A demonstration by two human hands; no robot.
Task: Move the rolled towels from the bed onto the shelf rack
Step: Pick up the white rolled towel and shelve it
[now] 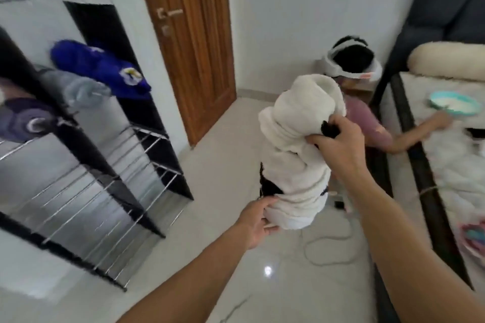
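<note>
A big white rolled towel with black patches [294, 149] hangs upright over the floor between the rack and the bed. My right hand [338, 141] grips its upper part and my left hand [258, 220] holds its lower end. The black shelf rack with metal rods [147, 144] stands at the left. On its upper shelves lie a blue rolled towel [99, 68], a grey one [81, 89] and a dark purple one [26, 120]. The bed [451, 165] is at the right, with a teal-and-white rolled towel [455, 106] on it.
Another person [367, 102] wearing a head camera crouches by the bed and reaches to the teal towel. A wooden door [189, 42] is behind. A white cable [328, 244] lies on the tiled floor. A cream bolster [446, 60] lies at the bed's head.
</note>
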